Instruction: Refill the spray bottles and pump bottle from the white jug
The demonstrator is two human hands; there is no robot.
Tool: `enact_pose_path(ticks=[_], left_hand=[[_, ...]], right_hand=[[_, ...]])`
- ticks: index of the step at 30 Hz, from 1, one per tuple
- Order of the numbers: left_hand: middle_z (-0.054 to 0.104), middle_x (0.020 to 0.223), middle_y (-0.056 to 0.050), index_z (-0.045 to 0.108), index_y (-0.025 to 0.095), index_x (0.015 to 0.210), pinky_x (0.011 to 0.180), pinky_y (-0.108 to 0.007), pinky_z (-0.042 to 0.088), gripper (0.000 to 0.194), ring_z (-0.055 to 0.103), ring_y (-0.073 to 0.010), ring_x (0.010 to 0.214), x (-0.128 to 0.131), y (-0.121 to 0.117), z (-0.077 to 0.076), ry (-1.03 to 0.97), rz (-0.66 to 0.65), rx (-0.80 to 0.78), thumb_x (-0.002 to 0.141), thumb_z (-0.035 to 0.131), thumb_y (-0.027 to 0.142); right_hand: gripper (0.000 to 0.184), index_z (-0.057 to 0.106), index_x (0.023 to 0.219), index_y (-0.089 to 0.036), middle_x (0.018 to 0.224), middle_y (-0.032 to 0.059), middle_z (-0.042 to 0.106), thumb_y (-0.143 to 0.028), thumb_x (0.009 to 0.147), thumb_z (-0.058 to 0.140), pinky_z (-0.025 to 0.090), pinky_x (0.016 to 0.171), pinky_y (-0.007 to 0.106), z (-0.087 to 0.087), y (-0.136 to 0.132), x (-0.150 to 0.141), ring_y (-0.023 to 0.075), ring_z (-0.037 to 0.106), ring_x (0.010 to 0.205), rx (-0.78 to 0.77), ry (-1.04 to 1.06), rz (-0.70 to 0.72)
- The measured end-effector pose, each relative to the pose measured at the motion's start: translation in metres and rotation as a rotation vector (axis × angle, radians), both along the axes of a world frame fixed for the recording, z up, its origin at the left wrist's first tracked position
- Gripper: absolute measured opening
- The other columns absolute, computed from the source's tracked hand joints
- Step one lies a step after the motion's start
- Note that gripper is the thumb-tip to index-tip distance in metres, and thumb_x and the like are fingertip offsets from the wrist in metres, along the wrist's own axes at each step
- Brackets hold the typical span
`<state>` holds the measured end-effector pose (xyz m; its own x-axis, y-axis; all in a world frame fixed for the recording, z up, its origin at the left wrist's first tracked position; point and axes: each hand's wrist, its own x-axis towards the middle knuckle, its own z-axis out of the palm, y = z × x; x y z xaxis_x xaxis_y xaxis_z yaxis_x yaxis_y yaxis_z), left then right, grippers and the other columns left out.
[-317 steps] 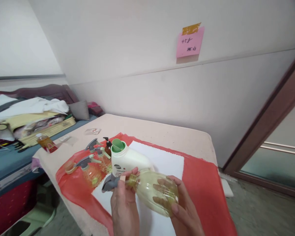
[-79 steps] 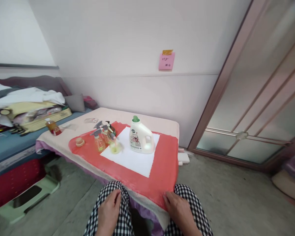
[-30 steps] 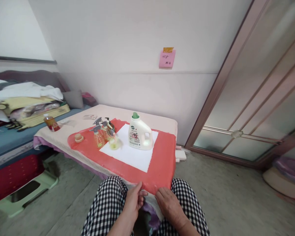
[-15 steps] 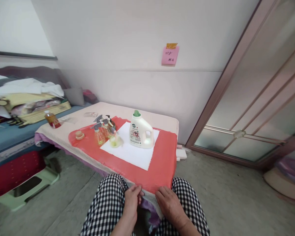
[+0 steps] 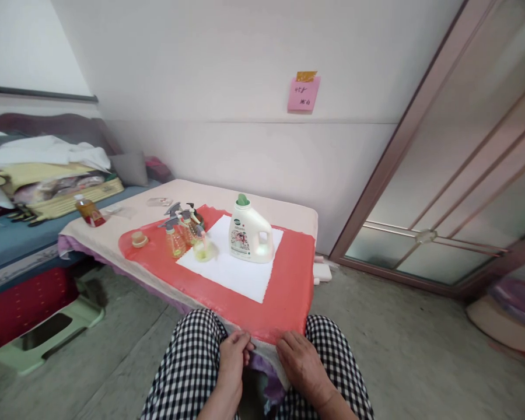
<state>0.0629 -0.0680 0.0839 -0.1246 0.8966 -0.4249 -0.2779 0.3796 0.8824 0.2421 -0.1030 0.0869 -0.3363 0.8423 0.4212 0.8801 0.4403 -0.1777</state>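
My left hand (image 5: pixel 234 357) is at the near edge of the table, thumb and fingers pinched at the rim of a red sheet (image 5: pixel 291 274). My right hand (image 5: pixel 303 363) lies to its right, fingers bent over the same rim. Beyond them a white cloth (image 5: pixel 236 280) is spread on the sheet. On it stands an upright cream detergent jug (image 5: pixel 244 240) with a green spout. Left of the jug is a small clear container (image 5: pixel 202 252) with yellow-green liquid. Behind that, several spray bottles (image 5: pixel 175 242) with grey heads are grouped closely.
A round beige lid (image 5: pixel 139 239) lies on the sheet's left part. An amber bottle (image 5: pixel 90 211) stands at the table's far left. A green stool (image 5: pixel 76 318) is on the floor at left, a bin (image 5: pixel 503 326) at right. A pink note (image 5: pixel 304 95) is taped to the wall.
The view has shifted slightly. Both hands stay at the sheet's near edge, and the jug and bottles have not moved on the table.
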Motion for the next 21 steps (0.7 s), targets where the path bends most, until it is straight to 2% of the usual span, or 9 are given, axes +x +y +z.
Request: enact_pose_path(ticks=[14,21], left_hand=[[0.059,0.052,-0.001,0.065,0.014,0.062,0.04,-0.019,0.028,0.03,0.042,-0.0065,0.039,-0.004,-0.001,-0.011,-0.057,-0.009,0.025,0.06,0.075,0.042],[0.06,0.053,-0.001,0.066,0.014,0.063,0.04,-0.019,0.028,0.031,0.042,-0.0062,0.04,-0.005,-0.004,-0.008,-0.084,0.002,0.019,0.061,0.076,0.043]], right_hand=[[0.015,0.05,0.076,-0.022,0.076,-0.0002,0.055,-0.011,0.087,0.048,0.034,0.069,0.031,0.001,-0.001,0.0,0.0163,0.047,0.073,0.001,0.001,-0.01],[0.016,0.05,0.076,-0.021,0.076,0.0,0.054,-0.01,0.086,0.047,0.034,0.069,0.03,0.004,-0.001,-0.001,0.0155,0.047,0.072,0.008,0.002,-0.01]])
